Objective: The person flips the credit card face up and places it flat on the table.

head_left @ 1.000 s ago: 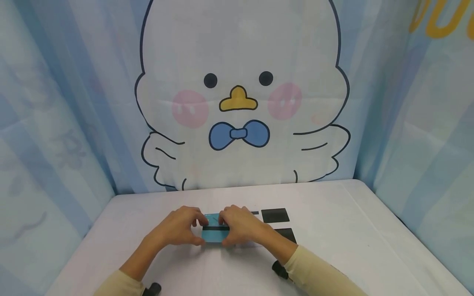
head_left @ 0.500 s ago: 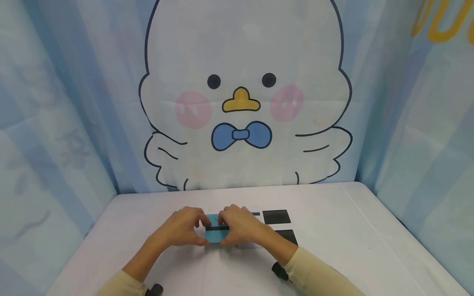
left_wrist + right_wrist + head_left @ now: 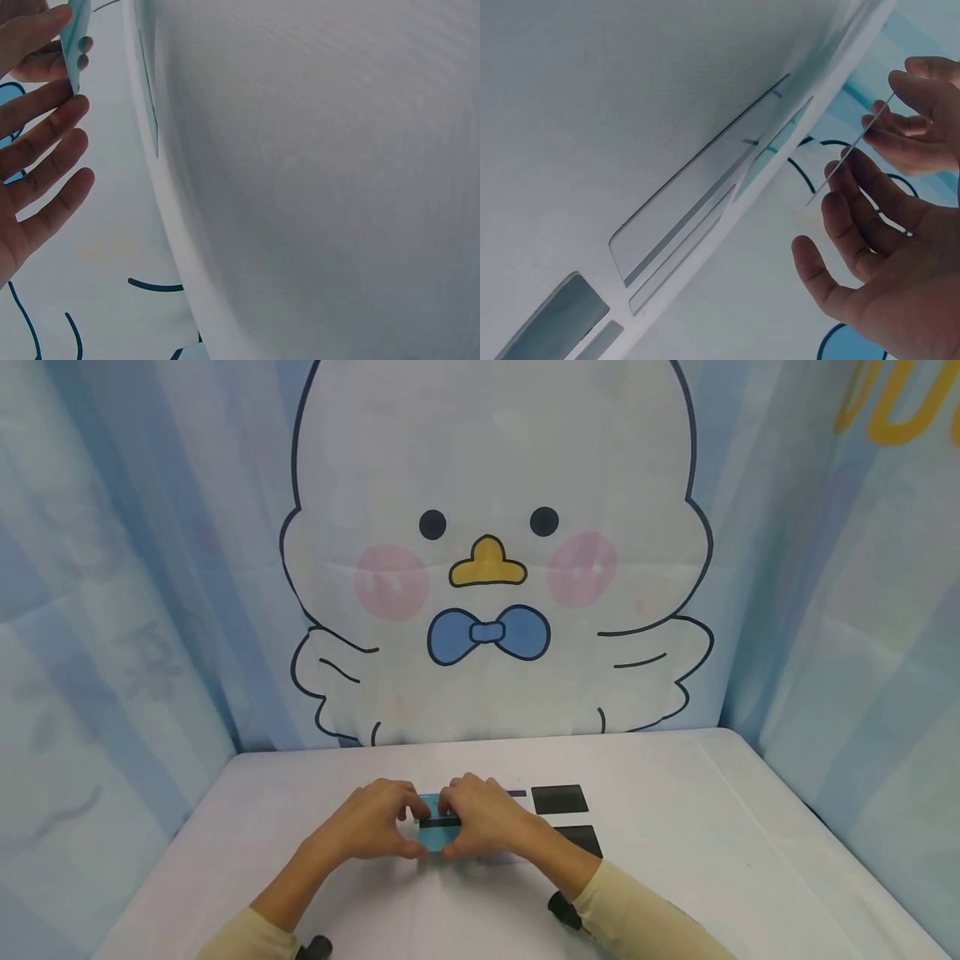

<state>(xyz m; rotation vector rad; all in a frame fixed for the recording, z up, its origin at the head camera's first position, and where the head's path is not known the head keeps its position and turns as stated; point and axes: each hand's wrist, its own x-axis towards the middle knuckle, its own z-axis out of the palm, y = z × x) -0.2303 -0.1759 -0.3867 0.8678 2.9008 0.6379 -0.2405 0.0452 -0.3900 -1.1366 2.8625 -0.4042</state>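
Note:
A light blue card (image 3: pixel 438 837) with a dark stripe is held level between both hands, raised above the white table. My left hand (image 3: pixel 375 820) grips its left end, thumb at the near edge and fingertips at the far edge. My right hand (image 3: pixel 487 817) grips the other end in the same way and hides that part. Seen almost edge-on in the right wrist view, the card (image 3: pixel 849 150) is a thin line between the two hands. In the left wrist view the card (image 3: pixel 75 45) sits between thumb and fingers, the other fingers spread.
Two black cards (image 3: pixel 560 799) lie right of the hands, one partly behind the right forearm. White striped cards (image 3: pixel 694 191) and a teal card (image 3: pixel 776 150) lie flat on the table (image 3: pixel 675 860). Behind hangs a curtain (image 3: pixel 487 693) with a cartoon bird.
The left hand has shifted slightly right, toward the right hand, so the gap between them is narrower and less of the blue card shows. The right hand has barely moved.

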